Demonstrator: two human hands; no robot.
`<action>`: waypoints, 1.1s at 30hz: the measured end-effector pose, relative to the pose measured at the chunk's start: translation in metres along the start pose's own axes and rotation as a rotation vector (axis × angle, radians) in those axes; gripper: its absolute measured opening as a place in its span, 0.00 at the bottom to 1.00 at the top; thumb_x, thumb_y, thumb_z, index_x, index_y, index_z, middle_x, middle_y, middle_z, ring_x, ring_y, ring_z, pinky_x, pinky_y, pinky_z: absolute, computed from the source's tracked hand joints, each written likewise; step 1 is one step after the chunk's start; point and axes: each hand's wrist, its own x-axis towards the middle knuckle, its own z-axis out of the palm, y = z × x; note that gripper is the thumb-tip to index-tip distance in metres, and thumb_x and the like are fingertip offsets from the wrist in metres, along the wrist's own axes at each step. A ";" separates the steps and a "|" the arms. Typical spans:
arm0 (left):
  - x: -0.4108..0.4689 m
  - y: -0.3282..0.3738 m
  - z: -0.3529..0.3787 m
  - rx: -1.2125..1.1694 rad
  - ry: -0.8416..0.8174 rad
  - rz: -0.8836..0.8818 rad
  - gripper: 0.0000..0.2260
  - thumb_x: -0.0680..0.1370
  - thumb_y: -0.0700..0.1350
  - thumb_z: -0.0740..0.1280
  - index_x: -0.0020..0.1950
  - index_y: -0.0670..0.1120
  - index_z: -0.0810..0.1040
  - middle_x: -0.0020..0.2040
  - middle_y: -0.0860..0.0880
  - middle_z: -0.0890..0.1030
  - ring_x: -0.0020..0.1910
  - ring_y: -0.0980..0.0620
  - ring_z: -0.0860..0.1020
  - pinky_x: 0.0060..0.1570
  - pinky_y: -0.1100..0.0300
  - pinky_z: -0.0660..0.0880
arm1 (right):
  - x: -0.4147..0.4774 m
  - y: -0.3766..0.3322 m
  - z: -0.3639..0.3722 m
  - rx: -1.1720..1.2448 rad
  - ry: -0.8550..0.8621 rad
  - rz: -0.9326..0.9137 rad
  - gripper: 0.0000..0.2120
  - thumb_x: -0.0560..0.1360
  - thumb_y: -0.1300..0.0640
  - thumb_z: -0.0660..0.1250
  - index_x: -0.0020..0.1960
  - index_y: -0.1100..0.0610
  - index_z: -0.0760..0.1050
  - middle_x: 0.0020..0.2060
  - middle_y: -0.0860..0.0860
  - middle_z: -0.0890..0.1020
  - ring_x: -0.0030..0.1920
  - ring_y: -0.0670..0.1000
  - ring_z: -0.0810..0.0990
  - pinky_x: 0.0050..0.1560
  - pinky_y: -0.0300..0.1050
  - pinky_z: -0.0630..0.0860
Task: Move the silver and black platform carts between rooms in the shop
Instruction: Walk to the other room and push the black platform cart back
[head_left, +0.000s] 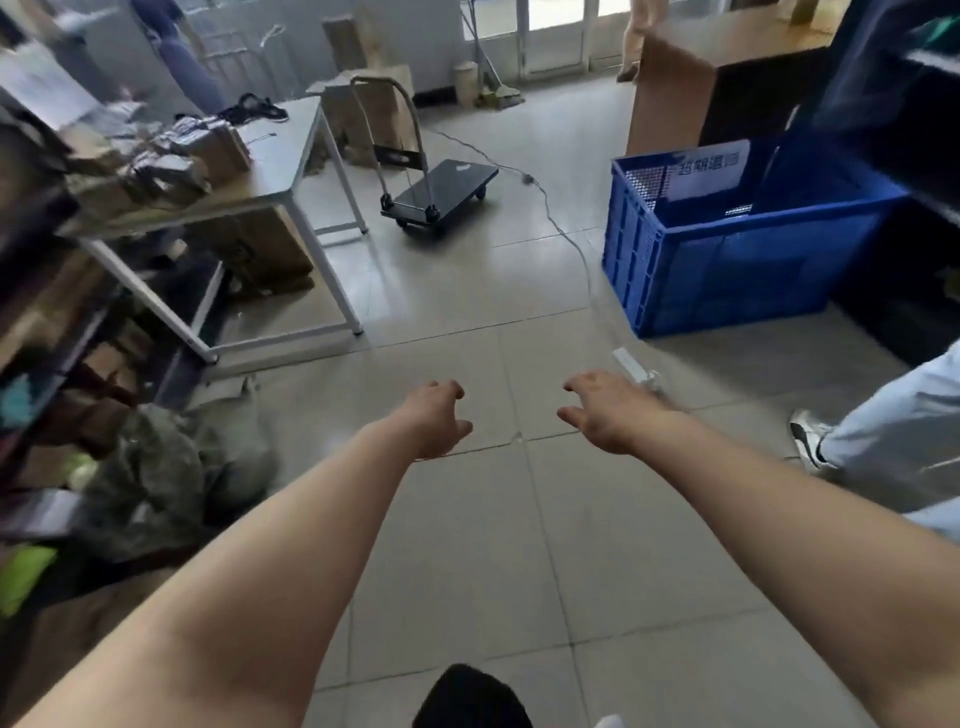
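Both hands, left hand (434, 418) and right hand (605, 410), reach forward empty, fingers apart; the black cart (439, 195) stands untouched, well ahead on the floor

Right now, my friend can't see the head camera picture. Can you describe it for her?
Two bare, empty hands, left hand and right hand, reach forward over a tiled floor toward a black platform cart standing ahead. A cluttered table is left, a blue crate right.

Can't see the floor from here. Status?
Left hand and right hand empty, open. Platform cart ahead, unattended. Cable across floor beside it.
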 end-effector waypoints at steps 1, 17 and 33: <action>0.013 -0.006 -0.006 -0.005 0.001 -0.017 0.25 0.79 0.49 0.64 0.74 0.45 0.63 0.73 0.43 0.65 0.73 0.43 0.62 0.69 0.51 0.62 | 0.018 -0.005 -0.003 -0.009 -0.015 -0.014 0.24 0.79 0.43 0.56 0.72 0.51 0.63 0.71 0.52 0.67 0.70 0.56 0.66 0.68 0.57 0.65; 0.288 -0.155 -0.154 0.042 0.030 -0.014 0.25 0.79 0.52 0.63 0.74 0.46 0.63 0.72 0.44 0.66 0.72 0.42 0.62 0.69 0.48 0.64 | 0.349 -0.147 -0.070 -0.067 -0.033 0.023 0.24 0.79 0.42 0.54 0.72 0.51 0.64 0.71 0.51 0.68 0.70 0.55 0.67 0.64 0.55 0.67; 0.608 -0.179 -0.308 0.101 -0.028 -0.068 0.25 0.80 0.53 0.61 0.74 0.45 0.62 0.73 0.44 0.66 0.71 0.41 0.63 0.69 0.48 0.63 | 0.710 -0.152 -0.169 -0.030 -0.073 -0.001 0.25 0.79 0.42 0.55 0.71 0.51 0.64 0.70 0.52 0.67 0.69 0.57 0.67 0.64 0.56 0.69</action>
